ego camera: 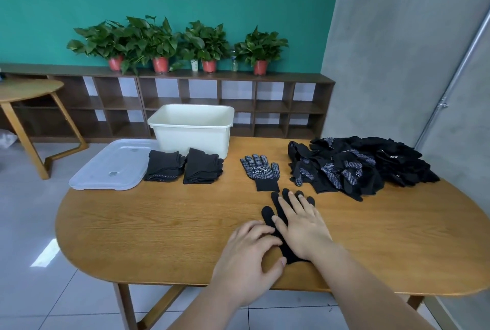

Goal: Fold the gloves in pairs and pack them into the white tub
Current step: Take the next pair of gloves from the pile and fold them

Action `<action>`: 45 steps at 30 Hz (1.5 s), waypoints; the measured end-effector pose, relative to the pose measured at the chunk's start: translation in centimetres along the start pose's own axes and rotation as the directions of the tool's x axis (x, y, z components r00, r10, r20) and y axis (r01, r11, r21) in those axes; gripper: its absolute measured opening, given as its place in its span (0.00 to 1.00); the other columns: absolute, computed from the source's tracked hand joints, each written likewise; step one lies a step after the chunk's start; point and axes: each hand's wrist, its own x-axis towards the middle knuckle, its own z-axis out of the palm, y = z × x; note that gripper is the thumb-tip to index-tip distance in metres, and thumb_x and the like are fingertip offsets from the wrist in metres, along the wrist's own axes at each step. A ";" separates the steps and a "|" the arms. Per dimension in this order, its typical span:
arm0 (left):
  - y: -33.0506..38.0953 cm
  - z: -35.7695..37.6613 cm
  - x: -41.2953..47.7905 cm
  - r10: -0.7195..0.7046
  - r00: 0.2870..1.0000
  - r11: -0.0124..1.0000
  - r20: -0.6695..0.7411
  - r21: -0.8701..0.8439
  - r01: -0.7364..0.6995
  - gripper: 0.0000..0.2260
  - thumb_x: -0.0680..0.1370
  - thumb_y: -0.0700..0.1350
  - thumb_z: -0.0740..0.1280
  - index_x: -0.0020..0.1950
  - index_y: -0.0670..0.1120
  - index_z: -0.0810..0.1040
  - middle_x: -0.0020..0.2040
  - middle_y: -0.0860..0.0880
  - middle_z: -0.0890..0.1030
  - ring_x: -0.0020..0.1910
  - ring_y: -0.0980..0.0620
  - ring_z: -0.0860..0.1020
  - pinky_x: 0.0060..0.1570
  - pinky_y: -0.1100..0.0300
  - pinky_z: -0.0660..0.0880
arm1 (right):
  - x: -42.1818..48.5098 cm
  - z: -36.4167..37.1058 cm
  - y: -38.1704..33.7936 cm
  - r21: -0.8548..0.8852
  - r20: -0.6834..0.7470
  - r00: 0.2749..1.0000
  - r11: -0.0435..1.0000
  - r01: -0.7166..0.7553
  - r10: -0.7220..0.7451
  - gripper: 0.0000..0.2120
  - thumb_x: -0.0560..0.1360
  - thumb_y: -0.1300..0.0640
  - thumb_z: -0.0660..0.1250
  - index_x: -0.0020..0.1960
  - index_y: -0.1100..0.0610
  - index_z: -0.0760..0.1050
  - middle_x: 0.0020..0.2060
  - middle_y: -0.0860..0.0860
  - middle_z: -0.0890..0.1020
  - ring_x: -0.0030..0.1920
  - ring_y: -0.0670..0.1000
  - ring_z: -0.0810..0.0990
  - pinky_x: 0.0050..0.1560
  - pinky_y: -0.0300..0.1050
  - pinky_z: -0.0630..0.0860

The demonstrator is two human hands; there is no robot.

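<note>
Head view shows the right hand (305, 228) flat on a black glove (267, 214) on the near desk (159, 223), the left hand (246, 258) touching its side, grip unclear, and the white tub (193, 138) far left.

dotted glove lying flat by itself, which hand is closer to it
Right. The right hand lies flat on a plain black glove, its fingertips just short of the cuff of the dotted glove. The left hand sits further back toward the person, at the black glove's cuff end.
</note>
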 end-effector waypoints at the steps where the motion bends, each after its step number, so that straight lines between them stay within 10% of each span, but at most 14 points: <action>1: 0.0 0.0 0.1 -0.017 1.000 1.000 -0.008 -0.012 0.017 0.23 0.81 0.67 0.56 0.73 0.61 0.75 0.74 0.65 0.68 0.80 0.61 0.55 0.79 0.55 0.56 | -0.1 0.1 0.0 -0.004 -0.007 1.000 1.000 0.005 -0.005 0.33 0.84 0.33 0.43 0.85 0.43 0.44 0.85 0.47 0.43 0.84 0.52 0.38 0.83 0.55 0.43; 7: 0.2 0.0 0.3 -0.065 0.998 0.998 -0.013 0.010 0.065 0.28 0.82 0.66 0.54 0.80 0.57 0.65 0.78 0.61 0.66 0.81 0.59 0.54 0.81 0.55 0.55 | -2.8 1.1 0.1 0.191 -0.308 0.951 0.976 0.101 -0.039 0.26 0.86 0.40 0.53 0.81 0.47 0.66 0.81 0.46 0.64 0.82 0.50 0.58 0.82 0.51 0.56; 12: 0.1 0.4 0.5 -0.084 0.996 0.995 0.023 0.059 0.082 0.31 0.79 0.71 0.54 0.77 0.58 0.69 0.78 0.63 0.63 0.80 0.56 0.54 0.80 0.52 0.56 | -5.1 1.7 1.6 0.095 -0.600 0.795 0.979 0.179 -0.087 0.12 0.82 0.52 0.64 0.60 0.52 0.84 0.59 0.46 0.83 0.58 0.52 0.81 0.62 0.52 0.76; 16: 0.1 0.3 0.5 -0.112 0.994 0.993 0.005 0.030 0.112 0.30 0.79 0.70 0.57 0.77 0.58 0.69 0.77 0.65 0.63 0.78 0.57 0.55 0.80 0.54 0.56 | -7.5 2.4 3.1 -0.075 -0.573 0.794 0.978 0.196 -0.203 0.16 0.80 0.49 0.62 0.61 0.51 0.85 0.61 0.47 0.83 0.60 0.52 0.82 0.74 0.59 0.69; 23: 0.0 0.2 0.1 -0.074 0.995 0.996 -0.066 -0.051 0.070 0.26 0.80 0.68 0.59 0.76 0.60 0.71 0.77 0.67 0.64 0.80 0.61 0.52 0.79 0.57 0.53 | -9.6 2.2 4.0 0.197 -0.512 0.855 0.957 0.212 -0.084 0.15 0.82 0.44 0.67 0.68 0.43 0.80 0.69 0.36 0.77 0.74 0.45 0.70 0.74 0.53 0.69; 30: -0.5 0.5 -0.4 0.058 0.997 0.994 -0.044 -0.093 -0.062 0.18 0.76 0.69 0.67 0.61 0.63 0.82 0.66 0.70 0.72 0.74 0.66 0.60 0.74 0.57 0.61 | -10.5 1.0 4.5 0.462 -0.499 0.866 0.836 0.294 -0.029 0.11 0.74 0.55 0.79 0.49 0.40 0.84 0.56 0.32 0.82 0.68 0.44 0.75 0.66 0.47 0.75; 45: -0.8 0.8 -0.3 -0.020 0.992 0.985 -0.127 -0.171 -0.002 0.12 0.77 0.64 0.68 0.54 0.61 0.84 0.62 0.68 0.76 0.70 0.63 0.66 0.70 0.52 0.66 | -10.5 1.7 4.7 0.326 -0.519 0.842 0.876 0.355 -0.148 0.08 0.77 0.46 0.71 0.52 0.47 0.86 0.57 0.34 0.82 0.71 0.42 0.73 0.65 0.50 0.78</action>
